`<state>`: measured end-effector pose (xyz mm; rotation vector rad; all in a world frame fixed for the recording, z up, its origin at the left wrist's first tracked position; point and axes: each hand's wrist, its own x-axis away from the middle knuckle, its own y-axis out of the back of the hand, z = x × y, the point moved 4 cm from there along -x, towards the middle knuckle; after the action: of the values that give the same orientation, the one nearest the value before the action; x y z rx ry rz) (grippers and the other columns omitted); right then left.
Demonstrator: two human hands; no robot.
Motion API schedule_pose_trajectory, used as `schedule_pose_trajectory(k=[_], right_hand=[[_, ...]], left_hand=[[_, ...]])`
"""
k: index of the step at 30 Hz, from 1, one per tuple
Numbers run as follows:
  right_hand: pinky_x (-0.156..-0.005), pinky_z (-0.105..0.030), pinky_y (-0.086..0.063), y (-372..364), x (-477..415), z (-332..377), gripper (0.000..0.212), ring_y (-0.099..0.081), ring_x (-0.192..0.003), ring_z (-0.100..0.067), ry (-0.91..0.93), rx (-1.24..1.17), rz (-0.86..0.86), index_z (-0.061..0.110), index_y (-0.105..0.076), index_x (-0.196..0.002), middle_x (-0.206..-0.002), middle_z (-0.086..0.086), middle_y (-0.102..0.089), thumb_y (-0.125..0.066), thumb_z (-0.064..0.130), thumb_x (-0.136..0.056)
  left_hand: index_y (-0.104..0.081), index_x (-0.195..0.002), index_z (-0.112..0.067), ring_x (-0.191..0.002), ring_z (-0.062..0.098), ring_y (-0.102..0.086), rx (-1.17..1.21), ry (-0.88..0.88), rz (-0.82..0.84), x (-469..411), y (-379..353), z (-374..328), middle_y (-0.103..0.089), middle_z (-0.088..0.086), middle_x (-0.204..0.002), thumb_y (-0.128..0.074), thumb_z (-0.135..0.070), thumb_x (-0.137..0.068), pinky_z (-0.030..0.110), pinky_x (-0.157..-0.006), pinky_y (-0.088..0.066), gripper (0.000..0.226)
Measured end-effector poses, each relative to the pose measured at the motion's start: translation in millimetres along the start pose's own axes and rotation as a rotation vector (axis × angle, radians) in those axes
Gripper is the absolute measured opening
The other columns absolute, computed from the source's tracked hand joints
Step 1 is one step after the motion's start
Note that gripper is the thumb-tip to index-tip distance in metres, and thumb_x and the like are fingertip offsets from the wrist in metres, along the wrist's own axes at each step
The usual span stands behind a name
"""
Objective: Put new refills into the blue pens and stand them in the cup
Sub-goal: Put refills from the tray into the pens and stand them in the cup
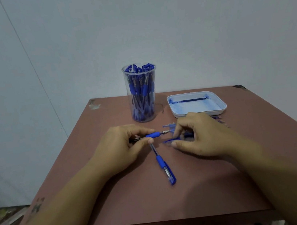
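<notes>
My left hand (127,145) pinches a blue pen (154,134) by its rubber grip, with the metal tip pointing right. My right hand (198,134) hovers over loose blue caps (172,140) on the table, fingers curled, thumb and fingertips close around one; whether it holds the cap I cannot tell. A second capped blue pen (163,165) lies on the table below my left hand, cap toward me. A clear plastic cup (142,94) at the back holds several blue pens standing upright.
A white square tray (197,104) stands at the back right with one refill lying in it. Several refill tips (221,121) stick out to the right of my right hand. The brown table (156,202) ends close to the wall.
</notes>
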<state>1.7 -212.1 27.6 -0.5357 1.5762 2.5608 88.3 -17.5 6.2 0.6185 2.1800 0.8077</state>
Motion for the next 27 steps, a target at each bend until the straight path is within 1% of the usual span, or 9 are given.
schedule_pose_trajectory(k=[3, 7, 10, 14, 17, 19, 23, 25, 27], right_hand=[[-0.07, -0.014, -0.031, -2.4, 1.3, 4.4, 0.016, -0.049, -0.082, -0.001, 0.028, 0.142, 0.051, 0.031, -0.066, -0.083, -0.07, 0.019, -0.053, -0.074, 0.044, -0.078], [-0.083, -0.026, -0.035, -3.2, 1.6, 4.5, 0.016, -0.048, -0.086, -0.003, 0.062, 0.164, 0.022, 0.032, -0.065, -0.082, -0.08, 0.019, -0.062, -0.065, 0.049, -0.081], [-0.074, -0.022, -0.036, -2.9, -1.5, 3.7, 0.023, -0.048, -0.084, -0.004, -0.011, 0.014, -0.1, 0.03, -0.064, -0.079, -0.076, 0.017, -0.06, -0.058, 0.05, -0.089], [-0.069, -0.026, -0.043, -10.2, -4.7, 2.3, 0.038, -0.053, -0.079, -0.007, -0.067, -0.093, -0.116, 0.024, -0.066, -0.077, -0.075, 0.01, -0.063, -0.049, 0.054, -0.091], [-0.06, -0.018, -0.039, -13.1, -5.6, 1.0, 0.032, -0.052, -0.067, -0.006, -0.091, -0.123, -0.151, 0.023, -0.061, -0.075, -0.069, 0.008, -0.06, -0.053, 0.049, -0.093], [-0.058, -0.017, -0.04, -14.7, -6.3, 1.2, 0.028, -0.054, -0.066, -0.005, -0.102, -0.172, -0.138, 0.024, -0.064, -0.079, -0.068, 0.009, -0.061, -0.055, 0.046, -0.094], [-0.07, -0.029, -0.051, -19.3, -8.7, 1.0, 0.015, -0.063, -0.076, -0.008, -0.09, -0.243, -0.071, 0.024, -0.073, -0.09, -0.079, 0.009, -0.07, -0.062, 0.033, -0.093], [-0.073, -0.027, -0.051, -19.6, -9.9, 1.1, 0.005, -0.063, -0.08, -0.008, -0.071, -0.257, -0.075, 0.028, -0.072, -0.091, -0.082, 0.011, -0.07, -0.067, 0.028, -0.09], [-0.073, -0.022, -0.051, -19.5, -9.9, 2.4, 0.007, -0.062, -0.081, -0.006, -0.053, -0.266, -0.079, 0.029, -0.07, -0.093, -0.084, 0.012, -0.068, -0.071, 0.025, -0.087]], left_hand=[[-0.073, -0.106, -0.039, -0.08, 0.003, -0.064, -0.055, -0.021, -0.002, -0.3, 0.6, -2.0, -0.069, -0.025, -0.093, -0.071, -0.039, -0.085, 0.034, -0.073, -0.055, 0.021], [-0.073, -0.106, -0.039, -0.081, 0.002, -0.064, -0.103, -0.029, -0.016, -0.2, 2.3, -1.1, -0.07, -0.024, -0.094, -0.071, -0.039, -0.085, 0.032, -0.072, -0.055, 0.021], [-0.072, -0.106, -0.04, -0.081, 0.002, -0.064, -0.103, -0.047, -0.031, -0.6, 3.0, -0.3, -0.069, -0.025, -0.093, -0.069, -0.043, -0.086, 0.032, -0.071, -0.055, 0.02], [-0.072, -0.106, -0.04, -0.079, 0.001, -0.064, -0.12, -0.065, -0.058, -1.0, 4.8, -0.6, -0.069, -0.026, -0.092, -0.061, -0.049, -0.082, 0.03, -0.069, -0.055, 0.028], [-0.072, -0.106, -0.039, -0.081, -0.001, -0.063, -0.114, -0.085, -0.065, -0.7, 4.5, -3.4, -0.069, -0.025, -0.093, -0.062, -0.048, -0.083, 0.026, -0.07, -0.054, 0.027], [-0.072, -0.106, -0.039, -0.08, -0.001, -0.063, -0.113, -0.091, -0.066, -0.4, 4.1, -5.2, -0.068, -0.026, -0.092, -0.063, -0.047, -0.083, 0.025, -0.068, -0.053, 0.025], [-0.072, -0.105, -0.039, -0.078, -0.004, -0.061, -0.128, -0.099, -0.059, 0.2, 3.5, -6.4, -0.068, -0.026, -0.09, -0.063, -0.047, -0.084, 0.018, -0.065, -0.047, 0.024], [-0.073, -0.104, -0.039, -0.077, -0.008, -0.059, -0.141, -0.095, -0.06, 0.5, 3.5, -6.2, -0.067, -0.028, -0.088, -0.061, -0.048, -0.084, 0.013, -0.064, -0.041, 0.025], [-0.073, -0.105, -0.039, -0.076, -0.011, -0.057, -0.145, -0.092, -0.064, 0.8, 3.7, -5.4, -0.063, -0.032, -0.085, -0.061, -0.048, -0.084, 0.012, -0.064, -0.038, 0.026]])
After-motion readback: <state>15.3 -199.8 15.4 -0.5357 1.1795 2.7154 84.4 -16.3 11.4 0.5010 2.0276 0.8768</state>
